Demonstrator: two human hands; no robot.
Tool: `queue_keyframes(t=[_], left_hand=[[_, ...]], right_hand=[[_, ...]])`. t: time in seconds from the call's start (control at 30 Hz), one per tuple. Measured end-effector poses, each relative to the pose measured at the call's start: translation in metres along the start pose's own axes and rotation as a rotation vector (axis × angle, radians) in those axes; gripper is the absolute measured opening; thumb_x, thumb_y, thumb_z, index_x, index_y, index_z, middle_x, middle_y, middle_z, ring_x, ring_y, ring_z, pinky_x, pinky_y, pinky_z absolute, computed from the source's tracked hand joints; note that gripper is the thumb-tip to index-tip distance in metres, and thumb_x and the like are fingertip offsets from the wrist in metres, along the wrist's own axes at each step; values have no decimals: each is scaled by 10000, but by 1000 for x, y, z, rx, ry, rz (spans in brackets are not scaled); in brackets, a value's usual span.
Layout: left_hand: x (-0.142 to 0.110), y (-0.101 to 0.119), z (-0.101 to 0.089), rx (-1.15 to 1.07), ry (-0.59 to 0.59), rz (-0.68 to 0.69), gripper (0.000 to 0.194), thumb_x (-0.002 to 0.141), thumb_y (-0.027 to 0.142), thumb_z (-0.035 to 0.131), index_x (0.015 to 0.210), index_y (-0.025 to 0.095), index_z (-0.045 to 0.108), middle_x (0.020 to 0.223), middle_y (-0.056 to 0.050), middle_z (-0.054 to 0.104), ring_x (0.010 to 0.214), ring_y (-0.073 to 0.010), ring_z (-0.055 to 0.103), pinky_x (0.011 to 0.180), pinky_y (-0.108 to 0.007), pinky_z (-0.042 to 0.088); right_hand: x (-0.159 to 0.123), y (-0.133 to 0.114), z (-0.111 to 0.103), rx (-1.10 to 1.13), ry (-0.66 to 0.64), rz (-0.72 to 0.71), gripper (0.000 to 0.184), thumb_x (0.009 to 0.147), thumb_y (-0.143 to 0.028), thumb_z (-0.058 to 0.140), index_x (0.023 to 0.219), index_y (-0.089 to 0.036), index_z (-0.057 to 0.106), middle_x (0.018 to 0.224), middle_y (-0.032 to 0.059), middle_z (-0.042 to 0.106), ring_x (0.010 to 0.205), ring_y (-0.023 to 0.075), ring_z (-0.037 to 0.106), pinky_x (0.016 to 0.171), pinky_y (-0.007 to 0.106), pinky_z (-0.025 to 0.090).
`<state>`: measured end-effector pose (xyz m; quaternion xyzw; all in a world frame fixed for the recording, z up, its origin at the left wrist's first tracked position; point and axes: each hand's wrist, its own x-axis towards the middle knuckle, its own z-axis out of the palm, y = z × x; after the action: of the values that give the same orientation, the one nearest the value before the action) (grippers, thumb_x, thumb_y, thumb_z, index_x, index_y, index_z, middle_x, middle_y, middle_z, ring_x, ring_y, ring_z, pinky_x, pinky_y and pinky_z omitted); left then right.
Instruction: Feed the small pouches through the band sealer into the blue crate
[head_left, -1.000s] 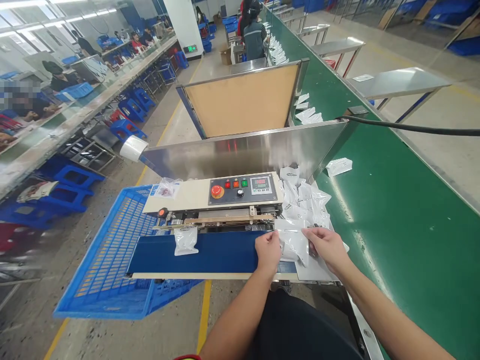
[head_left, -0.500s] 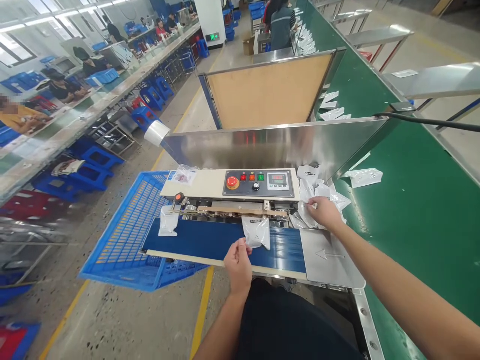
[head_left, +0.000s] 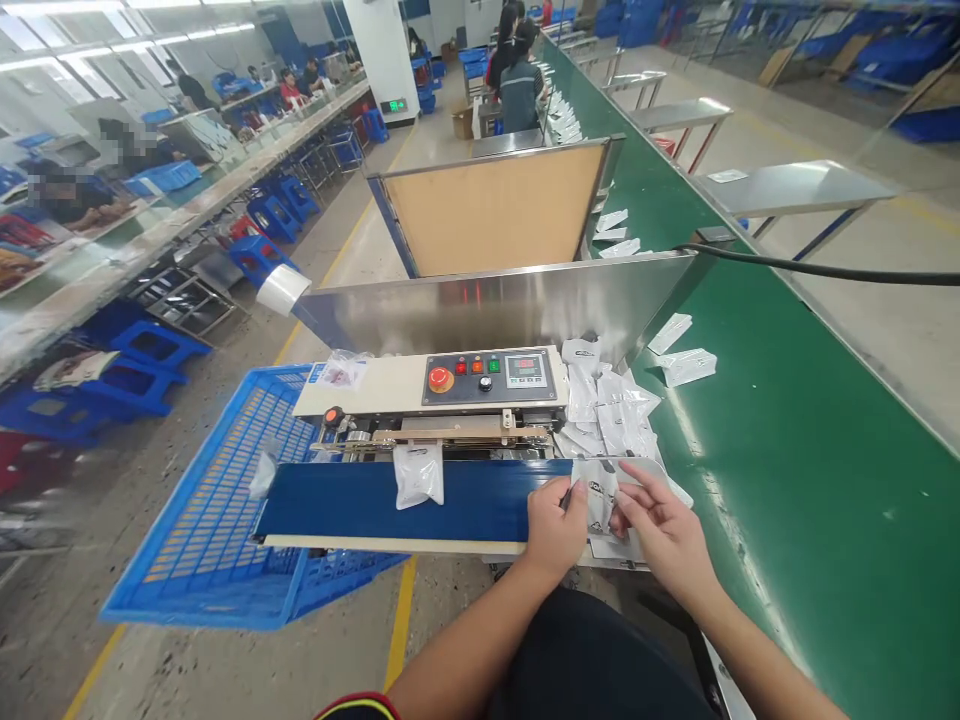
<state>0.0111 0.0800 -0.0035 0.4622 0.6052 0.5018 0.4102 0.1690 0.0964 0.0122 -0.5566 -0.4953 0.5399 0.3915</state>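
A small white pouch with dark print is between my hands at the right end of the blue belt. My left hand is closed on its left edge, thumb and fingers pinching. The right hand grips the right side between thumb and fingers, its index finger stretched along the top. Beyond them, a pile of white pouches lies beside the band sealing machine. Another pouch hangs from the machine's sealing band over the belt. At the belt's left end, a blurred pouch tips over the edge.
A blue plastic basket sits below the belt's left end. Behind the machine rises a metal panel. To the right runs a green conveyor with a few white packets. A black cable crosses above it. Several people sit farther off.
My right hand has come back from the pile, and my left hand has moved right; both now hold a fresh pouch. The pouches along the belt have travelled left, one reaching its end.
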Motion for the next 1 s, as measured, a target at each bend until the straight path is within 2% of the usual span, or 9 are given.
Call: queue_keyframes(t=[0.13, 0.27, 0.43, 0.53, 0.63, 0.73, 0.83, 0.9, 1.0], left_hand=[[6, -17, -9, -57, -125, -117, 586, 982, 646, 617, 598, 206, 563, 595, -2, 497, 631, -164, 426, 627, -281, 340], [29, -36, -14, -233, -91, -449, 641, 794, 740, 785, 548, 205, 531, 512, 50, 391, 572, -133, 387, 598, -263, 328], [60, -50, -27, -343, -17, -545, 593, 695, 717, 875, 667, 143, 730, 613, -32, 641, 643, -190, 603, 686, -318, 482], [64, -54, -49, -375, 50, -555, 553, 677, 653, 925, 751, 121, 796, 691, -84, 738, 704, -233, 691, 716, -348, 541], [50, -54, -80, -407, 153, -553, 494, 746, 582, 923, 885, 117, 831, 818, -129, 804, 798, -265, 760, 785, -392, 607], [15, -54, -110, -390, 495, -466, 430, 837, 524, 887, 1000, 131, 825, 974, -161, 826, 927, -273, 799, 900, -435, 643], [-28, -51, -127, -219, 729, -359, 492, 916, 599, 789, 1062, 130, 814, 1000, -154, 820, 913, -264, 802, 884, -429, 663], [-50, -46, -125, -111, 724, -300, 537, 951, 648, 722, 1056, 130, 819, 950, -137, 816, 852, -256, 794, 817, -401, 672], [-59, -34, -101, -12, 551, -146, 477, 1011, 603, 665, 1010, 158, 836, 909, -122, 815, 841, -257, 794, 792, -378, 673]], right_hand=[[16, 10, -14, -182, 23, 100, 494, 772, -711, 813, 839, -221, 797, 553, 11, 615, 517, 186, 561, 495, 306, 456], [44, 27, -14, -51, 101, 277, 523, 688, -699, 869, 777, -199, 742, 514, 1, 594, 461, 152, 502, 453, 280, 397], [69, 31, 24, 110, 81, 351, 500, 631, -600, 937, 799, -179, 725, 551, 12, 621, 491, 136, 514, 477, 269, 419], [84, 25, 33, 28, -55, 352, 498, 689, -620, 892, 860, -170, 765, 578, 28, 649, 499, 150, 527, 499, 286, 429], [118, 21, 14, -257, -7, 241, 460, 806, -627, 775, 928, -184, 804, 657, 69, 709, 601, 225, 629, 592, 338, 483], [170, 27, -23, -693, 222, 128, 338, 798, -521, 784, 873, -191, 798, 791, 144, 768, 846, 338, 723, 760, 409, 523], [207, 41, -51, -934, 146, 227, 235, 732, -420, 823, 679, -212, 728, 687, 155, 730, 807, 358, 718, 740, 424, 497], [211, 47, -60, -943, 101, 163, 243, 741, -381, 781, 590, -243, 650, 596, 108, 686, 674, 299, 678, 677, 391, 470], [183, 39, -57, -780, 205, -146, 257, 797, -413, 716, 626, -263, 597, 726, 68, 750, 648, 242, 674, 651, 349, 474]])
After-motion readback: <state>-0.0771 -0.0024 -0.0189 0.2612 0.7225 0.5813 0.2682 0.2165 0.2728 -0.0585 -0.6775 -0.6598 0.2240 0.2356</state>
